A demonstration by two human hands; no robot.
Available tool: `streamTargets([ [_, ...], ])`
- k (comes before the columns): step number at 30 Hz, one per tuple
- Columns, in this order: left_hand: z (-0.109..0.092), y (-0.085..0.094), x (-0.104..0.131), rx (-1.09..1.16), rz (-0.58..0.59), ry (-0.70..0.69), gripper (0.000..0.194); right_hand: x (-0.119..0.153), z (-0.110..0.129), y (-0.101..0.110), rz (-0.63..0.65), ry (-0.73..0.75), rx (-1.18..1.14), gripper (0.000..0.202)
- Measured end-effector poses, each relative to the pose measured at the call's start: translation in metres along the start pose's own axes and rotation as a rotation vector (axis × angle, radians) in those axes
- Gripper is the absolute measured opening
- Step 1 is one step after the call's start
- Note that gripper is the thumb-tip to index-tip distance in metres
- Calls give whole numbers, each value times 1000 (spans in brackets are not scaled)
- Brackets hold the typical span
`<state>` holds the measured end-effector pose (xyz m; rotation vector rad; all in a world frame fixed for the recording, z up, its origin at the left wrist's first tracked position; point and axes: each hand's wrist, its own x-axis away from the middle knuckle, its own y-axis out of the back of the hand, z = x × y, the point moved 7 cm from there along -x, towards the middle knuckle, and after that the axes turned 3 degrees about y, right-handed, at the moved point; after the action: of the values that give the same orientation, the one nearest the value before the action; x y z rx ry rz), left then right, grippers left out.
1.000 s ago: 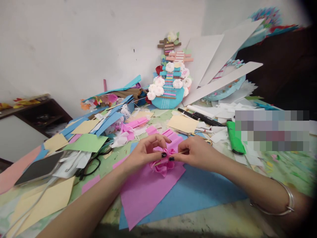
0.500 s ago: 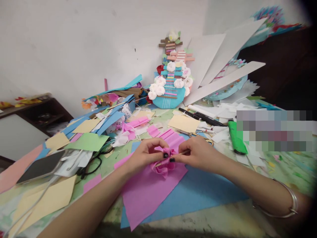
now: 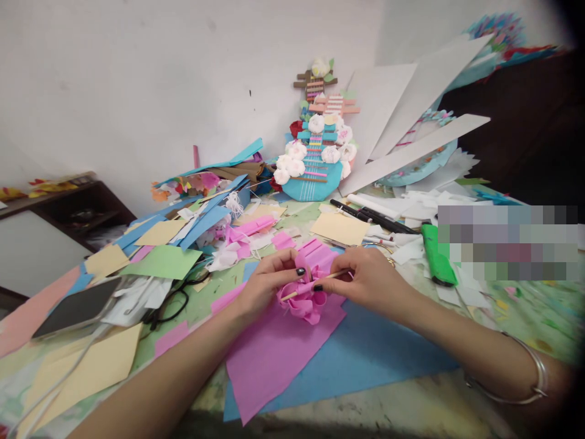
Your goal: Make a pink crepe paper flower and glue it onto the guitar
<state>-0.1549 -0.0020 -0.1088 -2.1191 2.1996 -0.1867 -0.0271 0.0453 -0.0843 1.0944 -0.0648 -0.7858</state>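
So, both hands are busy on the same little thing. The left hand (image 3: 276,277) has its thumb and fingers closed on the edge of a pink ruffled bunch (image 3: 311,310) of paper, and the right hand (image 3: 370,283) is pinching a thin stick (image 3: 338,274) that slants across it, the far end poking out on the left side. The bunch sits between the two hands, over the near part of the work area. Can't tell if its underside touches anything.

Progress-wise I'd call it partway. The paper's already gathered into loops and frills, so the bunching looks mostly done. But the loops are uneven, the stick is right there in the folds, and the bunch hasn't been let go of, so I'd guess some shaping is left. Can't see whether anything fastens the middle.

Underneath there's a flat pink sheet (image 3: 274,366), not ruffled, on top of a blue sheet (image 3: 365,356). Just beyond the hands, a small pink piece (image 3: 283,241) lies loose on the surface (image 3: 425,402), near a cream card (image 3: 340,228). Further back, a blue lute-shaped piece (image 3: 315,189) stands near the wall with white blooms (image 3: 291,167) attached, and that one looks way more finished.
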Motion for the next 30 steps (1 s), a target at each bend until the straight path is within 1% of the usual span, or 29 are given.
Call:
streamTargets([
  [3,0,0,0,21,-9,18,9,0,2,2,-13,3,-24,41],
  [9,0,-1,1,19,-5,9,7,0,1,1,-14,-31,-63,39],
  [17,1,-2,1,21,13,-5,7,0,0,0,5,-43,-50,39],
  [27,3,-2,-1,43,15,-22,8,1,0,0,-3,-46,-33,37],
  [30,3,-2,-1,42,15,-25,8,0,-1,-1,24,-54,-35,37],
])
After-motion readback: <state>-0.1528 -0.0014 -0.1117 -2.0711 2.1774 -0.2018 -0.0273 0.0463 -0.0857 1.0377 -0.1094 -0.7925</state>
